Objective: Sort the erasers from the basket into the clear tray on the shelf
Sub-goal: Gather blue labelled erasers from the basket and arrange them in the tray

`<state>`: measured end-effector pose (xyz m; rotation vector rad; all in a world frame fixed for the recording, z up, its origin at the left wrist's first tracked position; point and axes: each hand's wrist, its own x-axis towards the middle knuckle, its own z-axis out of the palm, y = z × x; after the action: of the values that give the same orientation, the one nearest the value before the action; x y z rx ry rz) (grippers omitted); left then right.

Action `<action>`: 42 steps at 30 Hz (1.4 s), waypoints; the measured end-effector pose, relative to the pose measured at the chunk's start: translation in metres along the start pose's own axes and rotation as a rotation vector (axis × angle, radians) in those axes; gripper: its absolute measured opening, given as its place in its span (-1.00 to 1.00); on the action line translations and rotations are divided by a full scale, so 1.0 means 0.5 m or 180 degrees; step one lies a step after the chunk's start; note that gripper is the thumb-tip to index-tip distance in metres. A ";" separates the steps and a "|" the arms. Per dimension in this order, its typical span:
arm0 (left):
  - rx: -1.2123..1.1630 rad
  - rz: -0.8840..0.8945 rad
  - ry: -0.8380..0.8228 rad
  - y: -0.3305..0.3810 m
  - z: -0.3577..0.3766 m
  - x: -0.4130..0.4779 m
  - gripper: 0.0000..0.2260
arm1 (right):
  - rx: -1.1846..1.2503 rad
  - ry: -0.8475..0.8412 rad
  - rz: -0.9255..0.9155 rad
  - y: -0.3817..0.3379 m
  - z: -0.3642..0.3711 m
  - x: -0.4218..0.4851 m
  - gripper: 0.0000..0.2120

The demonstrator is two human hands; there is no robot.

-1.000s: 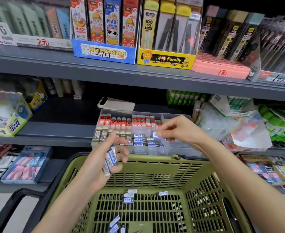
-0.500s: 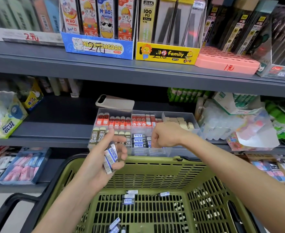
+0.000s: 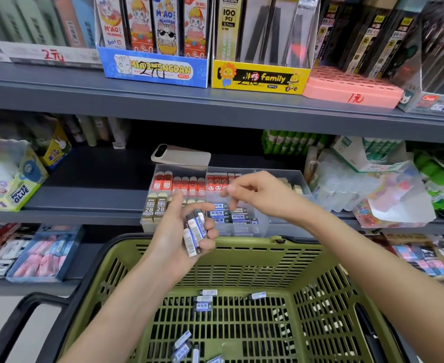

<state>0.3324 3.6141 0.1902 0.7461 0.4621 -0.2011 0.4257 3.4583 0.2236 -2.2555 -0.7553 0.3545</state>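
- Left hand (image 3: 179, 231): fingers clamped on a bundle of erasers (image 3: 195, 231), rectangular blocks in white-blue paper sleeves with barcodes, by the basket's far rim.
- Right hand (image 3: 257, 195): over the clear tray (image 3: 244, 229), fingers loosely curled, apart, holding nothing.
- Tray sits at the shelf (image 3: 89, 203) front edge; its front-left sleeves read "2B".
- Green plastic lattice basket (image 3: 255, 265): loose erasers (image 3: 203, 306) on its floor.
- Blue box (image 3: 155, 72) reads "MIAOMENGDAN"; yellow box (image 3: 260, 78) reads "family".

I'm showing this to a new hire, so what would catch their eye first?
Probably the left hand at centre, gripping a bundle of blue-and-white erasers above the green basket. Just behind, the right hand hovers over the clear tray on the middle shelf.
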 end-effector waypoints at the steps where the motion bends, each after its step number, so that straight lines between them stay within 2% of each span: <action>1: 0.0032 -0.0007 0.0025 0.000 0.003 0.001 -0.45 | 0.0263 -0.0045 -0.0212 -0.020 0.002 -0.013 -0.78; 3: 0.0103 -0.0006 0.0061 -0.002 0.011 0.003 -0.45 | 0.0149 -0.0261 -0.0487 -0.052 0.016 -0.032 -0.80; 5: 0.0154 0.0035 0.0119 -0.005 0.019 0.007 -0.45 | -0.0356 -0.0315 -0.0542 -0.069 0.032 -0.042 -0.73; 6: 0.0171 0.0066 0.0164 -0.007 0.023 0.009 -0.46 | -0.0370 -0.0268 -0.0524 -0.074 0.036 -0.044 -0.73; 11: 0.0246 0.0100 0.0212 -0.002 0.040 0.013 -0.44 | 0.1092 -0.0247 -0.0338 -0.075 0.027 -0.054 -0.84; 14: 0.0366 0.0086 0.0192 0.006 0.037 0.015 -0.51 | 0.1757 0.0076 -0.0029 -0.047 -0.008 -0.036 -0.82; 17: 0.0417 0.0081 0.0136 0.013 0.024 0.015 -0.54 | 0.0912 0.0186 0.0251 -0.003 -0.042 -0.012 -0.82; 20: 0.0402 0.0109 0.0087 0.016 0.012 0.011 -0.56 | -0.0575 -0.0106 0.0562 0.034 -0.038 0.016 -0.81; 23: 0.0441 0.0136 0.0058 0.014 0.005 0.006 -0.58 | -0.1834 -0.0389 0.0552 0.040 -0.009 0.040 -0.78; 27: 0.0385 0.0114 0.0091 0.012 0.004 0.002 -0.62 | -0.2260 -0.0538 0.0355 0.047 0.022 0.057 -0.89; 31: 0.0151 0.0023 0.0122 0.013 0.013 -0.004 -0.66 | -0.2069 -0.0405 0.0283 0.051 0.024 0.059 -0.93; 34: -0.0075 0.0021 0.0119 0.016 0.025 -0.007 -0.72 | -0.2048 -0.0350 0.0191 0.054 0.020 0.052 -0.86; 36: -0.0282 0.0058 0.0150 0.018 0.033 -0.007 -0.80 | -0.1882 -0.0092 0.0100 0.044 0.017 0.038 -0.81; 40: -0.0837 0.0252 0.0255 0.018 0.043 0.000 -0.86 | -0.0303 0.0711 -0.0220 -0.010 0.033 -0.027 -0.74; 42: -0.1028 0.0408 0.0274 0.016 0.046 0.004 -0.87 | -0.0088 0.0860 -0.0310 -0.040 0.058 -0.064 -0.75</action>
<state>0.3446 3.6041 0.2089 0.4665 0.5121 0.0265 0.3789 3.4660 0.2187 -2.2239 -0.7263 -0.0081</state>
